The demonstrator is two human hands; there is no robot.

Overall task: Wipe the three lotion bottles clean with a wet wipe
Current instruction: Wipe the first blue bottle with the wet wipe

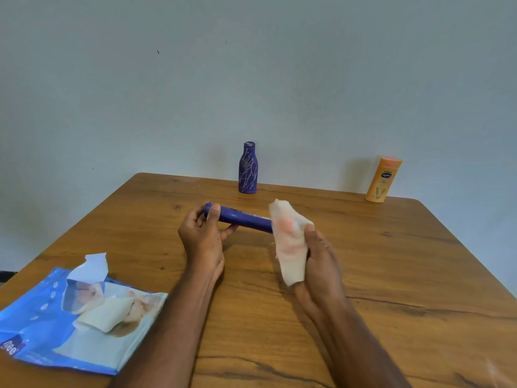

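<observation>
Left hand is gripping the cap end of a dark blue bottle, holding it level above the wooden table. Right hand is clutching a white wet wipe wrapped around the bottle's other end. Two more bottles are standing at the far edge: a scribbled blue bottle and an orange bottle, well apart. An opened wipes packet is lying near the left forearm.

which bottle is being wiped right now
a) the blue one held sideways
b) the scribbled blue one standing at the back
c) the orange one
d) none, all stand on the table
a: the left hand holds the blue bottle sideways while the right hand wraps the wipe around its end.
</observation>
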